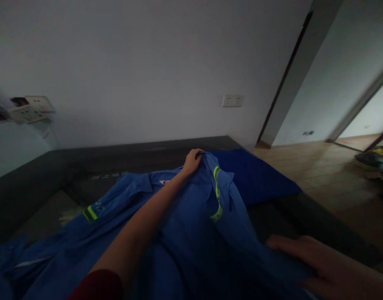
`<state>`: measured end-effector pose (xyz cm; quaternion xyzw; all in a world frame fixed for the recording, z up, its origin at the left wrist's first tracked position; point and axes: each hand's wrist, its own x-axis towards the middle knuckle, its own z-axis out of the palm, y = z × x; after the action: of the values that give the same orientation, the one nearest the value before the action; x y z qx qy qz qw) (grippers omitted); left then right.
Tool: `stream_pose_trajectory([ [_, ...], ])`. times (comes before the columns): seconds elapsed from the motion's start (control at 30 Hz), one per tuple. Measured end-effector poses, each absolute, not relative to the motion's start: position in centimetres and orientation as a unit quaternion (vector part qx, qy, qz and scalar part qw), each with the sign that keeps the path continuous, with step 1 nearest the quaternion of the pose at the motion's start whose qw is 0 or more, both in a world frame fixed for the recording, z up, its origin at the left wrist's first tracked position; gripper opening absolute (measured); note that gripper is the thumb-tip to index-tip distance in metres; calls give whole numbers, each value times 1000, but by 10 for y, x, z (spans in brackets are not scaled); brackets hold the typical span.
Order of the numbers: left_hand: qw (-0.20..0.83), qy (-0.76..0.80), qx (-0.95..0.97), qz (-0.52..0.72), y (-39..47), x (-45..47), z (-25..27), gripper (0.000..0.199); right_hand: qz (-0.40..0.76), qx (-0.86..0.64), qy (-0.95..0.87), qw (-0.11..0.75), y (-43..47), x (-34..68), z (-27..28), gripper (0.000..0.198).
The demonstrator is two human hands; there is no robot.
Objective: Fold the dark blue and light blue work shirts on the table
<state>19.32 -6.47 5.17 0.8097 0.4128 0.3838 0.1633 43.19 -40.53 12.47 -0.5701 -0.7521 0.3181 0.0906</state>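
A blue work jacket (pixel 185 208) with yellow-green reflective bands is spread over a dark padded surface, its collar toward the wall. My left hand (pixel 192 161) is closed on the cloth at the jacket's right shoulder, its arm reaching across the jacket. One sleeve (pixel 241 221) runs from that shoulder down toward the lower right. There my right hand (pixel 306 258) is at the sleeve's lower part, blurred by motion; whether its fingers grip the cloth cannot be made out. The other sleeve (pixel 106 202) stretches to the lower left.
A darker blue cloth (pixel 263 177) lies flat just beyond the sleeve, at the right edge of the dark surface (pixel 85 160). Behind is a pale wall with a socket plate (pixel 233 100). Wooden floor (pixel 316 166) and a pile of items (pixel 374 158) are at the right.
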Motion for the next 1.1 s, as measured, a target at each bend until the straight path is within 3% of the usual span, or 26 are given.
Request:
stream_pose_trajectory([
  [0.17, 212, 302, 844, 389, -72, 173, 45, 63, 407, -537, -738, 16, -377, 419, 126, 54],
  [0.3, 187, 417, 832, 316, -60, 78, 41, 47, 404, -534, -737, 91, -330, 430, 122, 42],
  [0.5, 129, 612, 753, 204, -60, -83, 41, 32, 163, -577, -758, 257, -211, 447, 96, 29],
  [0.67, 151, 646, 722, 196, -86, -131, 24, 37, 63, -658, -718, 220, -115, 452, 61, 30],
  [0.87, 214, 598, 738, 227, -97, -126, 11, 50, 135, -682, -696, 180, -74, 435, 39, 40],
  [1.0, 298, 577, 706, 282, -105, -115, 13, 56, 242, -640, -709, 173, -78, 423, 40, 22],
  [1.1, 396, 555, 646, 343, -117, -105, 19, 49, 302, -606, -715, 177, -87, 422, 44, 13],
])
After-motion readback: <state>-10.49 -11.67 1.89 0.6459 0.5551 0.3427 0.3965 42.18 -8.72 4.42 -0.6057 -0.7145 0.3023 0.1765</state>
